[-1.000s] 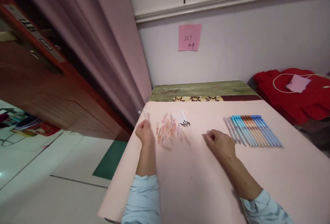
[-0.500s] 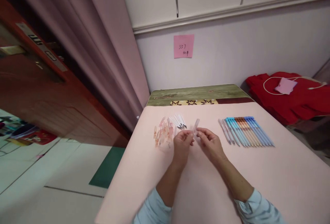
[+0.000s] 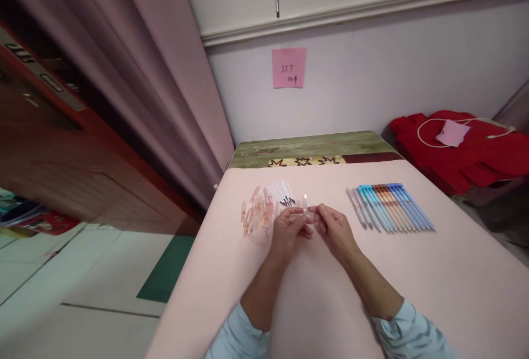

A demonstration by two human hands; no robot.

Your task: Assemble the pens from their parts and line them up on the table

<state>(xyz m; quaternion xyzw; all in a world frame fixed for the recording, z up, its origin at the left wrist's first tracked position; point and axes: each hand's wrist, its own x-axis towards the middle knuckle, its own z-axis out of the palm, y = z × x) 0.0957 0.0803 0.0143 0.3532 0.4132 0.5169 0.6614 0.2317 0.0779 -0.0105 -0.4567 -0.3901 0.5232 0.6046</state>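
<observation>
A translucent pen barrel (image 3: 305,202) stands nearly upright at the fingertips of my left hand (image 3: 288,232), which is closed on it. My right hand (image 3: 335,230) is pinched just to the right, its fingertips meeting the left ones; whatever lies between them is too small to make out. Left of my hands lies a loose pile of clear and pinkish pen parts (image 3: 255,211). Behind it, white pen refills (image 3: 281,190) with black ends are fanned out. To the right, a neat row of pens (image 3: 392,208) runs from clear through light blue and brown to blue.
Pale pink covering (image 3: 330,304) lies over the table, with a green wood-patterned strip (image 3: 306,142) at its far edge. A red cloth (image 3: 467,155) with a white cable sits at the right. Curtain (image 3: 173,72) and wooden door (image 3: 82,166) stand at the left.
The pen barrel has turned from a slant to nearly upright and sits closer to my left fingers. My right fingertips have shifted slightly. The view has moved a little.
</observation>
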